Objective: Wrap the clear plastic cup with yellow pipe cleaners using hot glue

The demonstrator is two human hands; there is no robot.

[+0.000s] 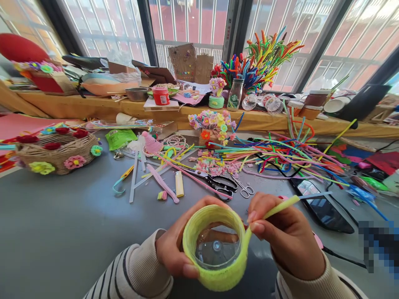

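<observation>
My left hand (177, 245) is wrapped round a clear plastic cup (215, 254), tilted so its open mouth faces me. Yellow pipe cleaner (222, 279) covers the cup's outer wall in coils. Beside the cup's right rim, my right hand (286, 236) pinches the loose yellow pipe cleaner end (282, 206) between thumb and fingers. That strand runs from the cup wall up to the right. Just past its tip shows a thin pale translucent stick (316, 194); whether the two are joined I cannot tell.
Beyond my hands lie black-handled scissors (222, 182), small silver scissors (245, 189), a yellow lighter (179, 184) and a phone (324, 205). Heaped pipe cleaners (280, 153) spread at the back right. A flower-trimmed woven basket (59, 153) stands left. A crowded ledge (124, 109) runs below the windows.
</observation>
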